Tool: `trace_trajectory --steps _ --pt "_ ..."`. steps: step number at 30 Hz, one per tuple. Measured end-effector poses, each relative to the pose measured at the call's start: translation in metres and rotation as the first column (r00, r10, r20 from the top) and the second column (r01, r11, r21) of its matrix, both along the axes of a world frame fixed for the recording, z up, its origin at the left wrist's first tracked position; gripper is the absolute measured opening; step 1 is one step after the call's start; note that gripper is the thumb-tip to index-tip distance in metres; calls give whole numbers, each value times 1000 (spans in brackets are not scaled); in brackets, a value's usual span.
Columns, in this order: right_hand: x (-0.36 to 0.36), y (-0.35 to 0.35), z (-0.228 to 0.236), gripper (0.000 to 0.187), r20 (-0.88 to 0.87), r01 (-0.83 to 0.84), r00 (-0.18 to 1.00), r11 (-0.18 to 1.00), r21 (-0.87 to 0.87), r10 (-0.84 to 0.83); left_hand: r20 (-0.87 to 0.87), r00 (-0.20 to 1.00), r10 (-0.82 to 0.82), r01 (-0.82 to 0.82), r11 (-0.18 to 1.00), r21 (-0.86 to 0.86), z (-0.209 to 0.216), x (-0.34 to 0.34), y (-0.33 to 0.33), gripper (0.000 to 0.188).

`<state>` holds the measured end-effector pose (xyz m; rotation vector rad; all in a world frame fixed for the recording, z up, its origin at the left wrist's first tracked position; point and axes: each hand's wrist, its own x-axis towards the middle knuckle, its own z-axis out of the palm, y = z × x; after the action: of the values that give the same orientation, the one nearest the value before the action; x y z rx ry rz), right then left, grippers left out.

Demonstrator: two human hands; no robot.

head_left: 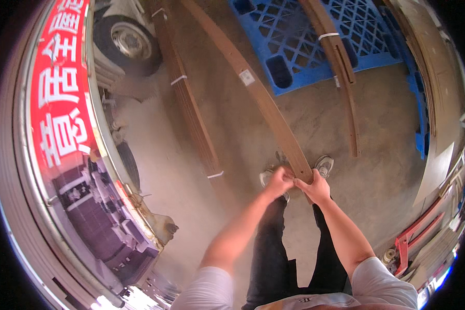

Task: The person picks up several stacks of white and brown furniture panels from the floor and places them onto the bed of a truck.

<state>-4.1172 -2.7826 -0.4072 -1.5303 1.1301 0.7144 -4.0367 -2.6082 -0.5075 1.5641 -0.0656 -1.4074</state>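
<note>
Gripping: both bare hands close on the near end of 1 long brown board [266, 101], right above the person's shoes.
Left hand: the left hand [279, 182] wraps the board's end from the left side, fingers curled over its top face, knuckles toward the camera.
Right hand: the right hand [315, 188] clamps the same end from the right, thumb up against the edge, touching or nearly touching the left hand.
Board position: the board runs from the 2 hands away and up to the left across the concrete floor [232, 139], its far end leaving the view at the top; a small white label sits on its upper face about halfway along.
Board relative to grip: only the nearest end lies inside the grip; all the rest of its length stretches ahead of the hands, and whether that far part rests on the floor cannot be told.
Left of it: a banded bundle of brown strips [188, 103] lies on the floor, well apart from the hands.
Right of it: another banded bundle of strips [341, 67] lies partly over a blue plastic pallet [294, 46].
Far left: a vehicle with a red panel [59, 93] and a wheel [126, 41].
</note>
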Motion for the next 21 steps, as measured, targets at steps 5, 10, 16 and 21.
trace_trajectory --steps 5,10,16,21 --pt "-36 -12 71 65 -51 -234 972 921 -311 229 -263 661 703 -695 705 140 45 114 -91 16" --pt "-82 -39 104 55 -124 -204 978 891 -406 168 -244 773 585 -587 807 74 88 80 -154 26" --pt "-163 -50 97 53 -54 -46 998 861 -507 21 -473 769 429 -516 855 -63 125 11 -203 30" --pt "-145 -84 83 50 -36 10 999 853 -522 -34 -343 875 340 -387 919 -76 98 4 -239 33"
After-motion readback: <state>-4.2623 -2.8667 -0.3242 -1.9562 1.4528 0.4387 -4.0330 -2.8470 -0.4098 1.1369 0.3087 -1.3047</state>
